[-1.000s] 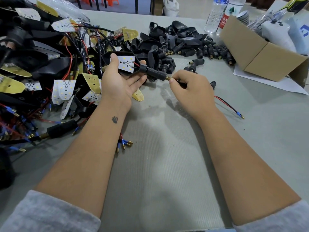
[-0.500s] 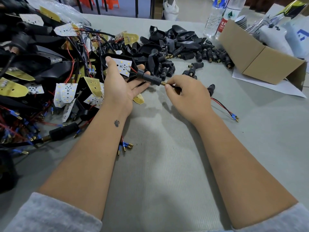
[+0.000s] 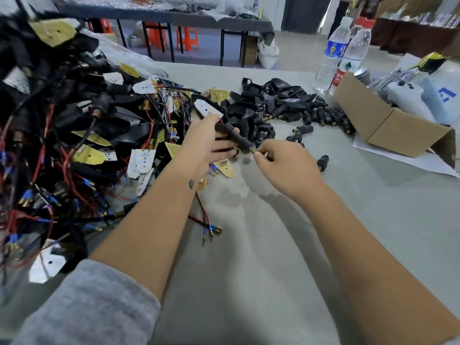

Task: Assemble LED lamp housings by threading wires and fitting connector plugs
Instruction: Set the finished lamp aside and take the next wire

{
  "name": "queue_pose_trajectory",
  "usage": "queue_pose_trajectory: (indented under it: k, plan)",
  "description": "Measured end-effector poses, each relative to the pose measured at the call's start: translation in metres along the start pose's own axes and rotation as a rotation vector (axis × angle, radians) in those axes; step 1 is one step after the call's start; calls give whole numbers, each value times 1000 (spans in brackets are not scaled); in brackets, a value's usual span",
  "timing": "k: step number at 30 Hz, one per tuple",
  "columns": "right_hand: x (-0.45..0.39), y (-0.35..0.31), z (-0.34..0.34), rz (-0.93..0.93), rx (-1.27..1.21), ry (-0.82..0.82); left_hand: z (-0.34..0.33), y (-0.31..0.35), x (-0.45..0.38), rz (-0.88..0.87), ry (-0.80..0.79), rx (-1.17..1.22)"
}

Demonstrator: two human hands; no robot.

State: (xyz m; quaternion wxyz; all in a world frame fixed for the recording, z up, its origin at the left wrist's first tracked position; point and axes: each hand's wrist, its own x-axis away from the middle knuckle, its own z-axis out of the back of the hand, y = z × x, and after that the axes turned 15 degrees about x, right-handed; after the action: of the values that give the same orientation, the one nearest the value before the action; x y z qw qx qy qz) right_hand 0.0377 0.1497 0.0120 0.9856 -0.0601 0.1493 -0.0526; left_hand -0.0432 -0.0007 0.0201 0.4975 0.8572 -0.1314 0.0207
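Both hands' fingers (image 3: 258,153) seemingly around connector plug (image 3: 237,138).

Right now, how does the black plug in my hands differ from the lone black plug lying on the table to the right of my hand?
The held plug is long and tube-shaped; the loose plug is short and stubby. The held one is off the table, gripped by the left hand, with the right hand pinching its brass tip; the loose one lies untouched on the table. The held one is joined to a lamp housing; the loose one stands alone. Both are black.
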Motion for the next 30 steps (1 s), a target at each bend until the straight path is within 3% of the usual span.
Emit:
queue_pose_trajectory:
  k: [3, 7, 12, 14, 16, 19, 27, 30]
  plan:
    - [1, -27, 17, 88, -42, -108, 1, 31, 4, -56, 24, -197]
    - [-6, -74, 31, 197, -140, -73, 13, 75, 8, -175, 103, -491]
    - [-34, -148, 29, 218, -604, -57, 53, 122, 6, -577, 345, -851]
    - [-43, -172, 23, 230, -690, -95, 74, 128, 8, -706, 391, -1113]
    - [-50, -187, 13, 260, -678, -155, 98, 126, 6, -692, 321, -1391]
    - [-50, -191, -3, 270, -626, -265, 125, 113, 7, -497, 233, -1417]
    - [-34, -134, -9, 128, -787, -100, 103, 100, 4, -524, 490, -1651]
    - [-30, -98, -7, 41, -703, -84, 87, 89, 5, -603, 558, -1580]
